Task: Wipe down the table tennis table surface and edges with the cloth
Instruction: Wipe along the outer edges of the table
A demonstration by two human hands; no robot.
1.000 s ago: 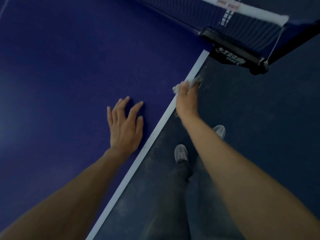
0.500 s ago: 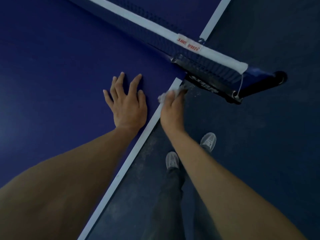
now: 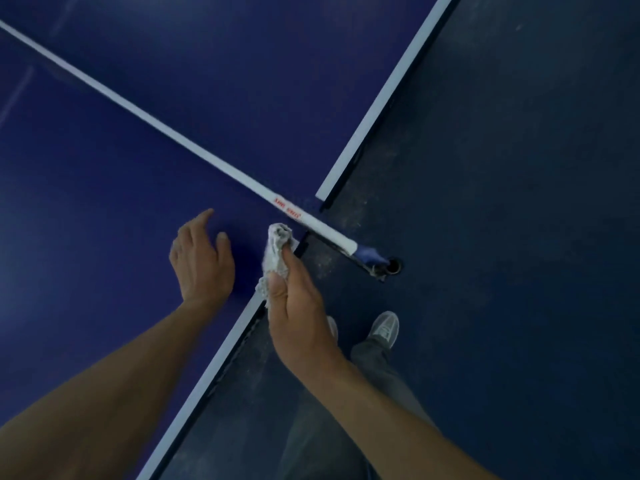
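The blue table tennis table (image 3: 104,209) fills the left of the head view, its white side edge line (image 3: 214,362) running from bottom left up to the net. My right hand (image 3: 298,313) holds a crumpled grey-white cloth (image 3: 275,258) on that edge, right beside the net's white top band (image 3: 242,181). My left hand (image 3: 201,261) sits on the blue surface just left of the cloth, fingers loosely bent, holding nothing.
The net post and clamp (image 3: 377,261) stick out past the table edge, close to the cloth. Beyond the net the far half's white edge (image 3: 384,95) runs up and right. Dark floor (image 3: 502,237) lies to the right, with my shoes (image 3: 384,325) below.
My view has swung over the net. My right hand slid the cloth along the edge up to the net. My left hand's fingers went from flat and spread to loosely bent.
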